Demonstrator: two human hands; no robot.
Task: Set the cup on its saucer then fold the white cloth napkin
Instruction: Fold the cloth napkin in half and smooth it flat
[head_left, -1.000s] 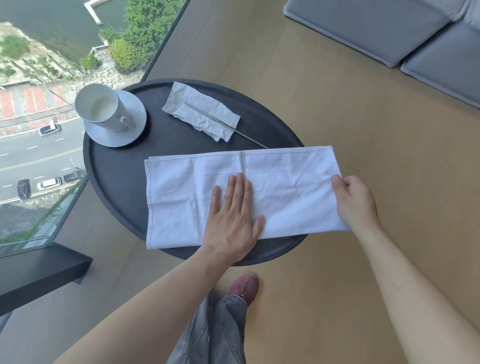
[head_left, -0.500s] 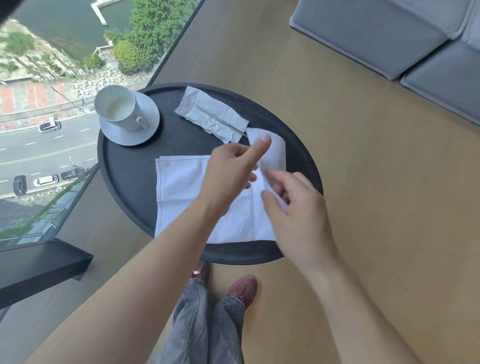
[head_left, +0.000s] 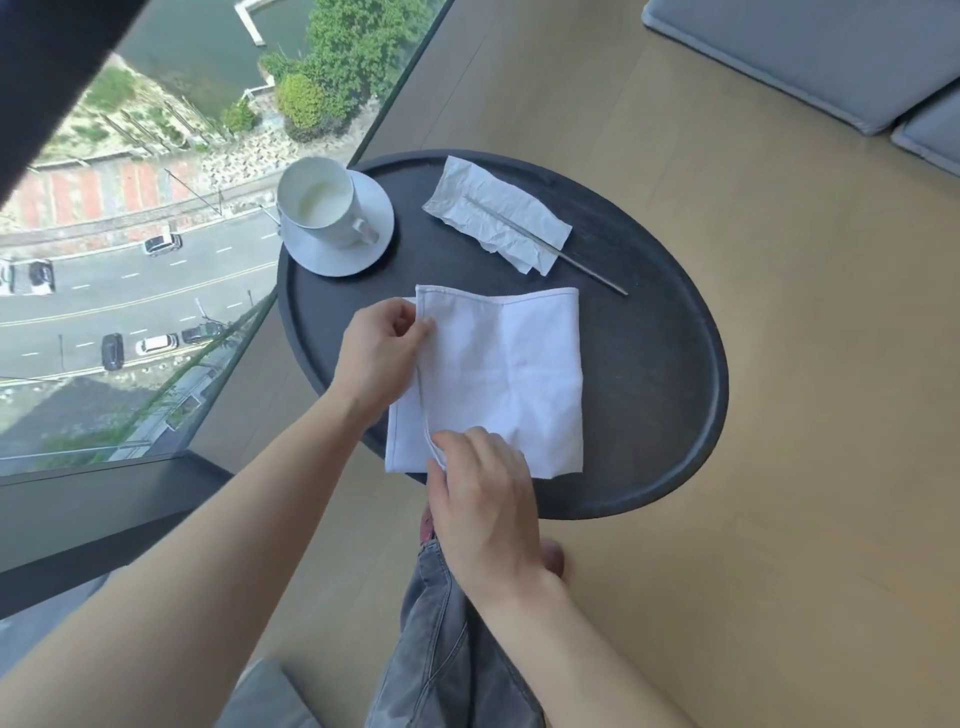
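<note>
The white cup (head_left: 319, 201) stands upright on its white saucer (head_left: 363, 249) at the far left of the round black table (head_left: 660, 374). The white cloth napkin (head_left: 509, 374) lies folded into a near square at the table's near left. My left hand (head_left: 376, 353) pinches the napkin's upper left edge. My right hand (head_left: 483, 493) pinches its lower left corner at the table's near rim.
A crumpled paper wrapper (head_left: 493, 218) with a thin metal rod (head_left: 587, 267) poking from it lies at the back of the table. A glass wall (head_left: 156, 234) borders the left. Grey cushions (head_left: 810, 57) sit at the far right. My legs (head_left: 447, 639) are below the table.
The napkin's right half has been carried over to the left, so the long strip is now a near square. Both hands have ended up at its left edge.
</note>
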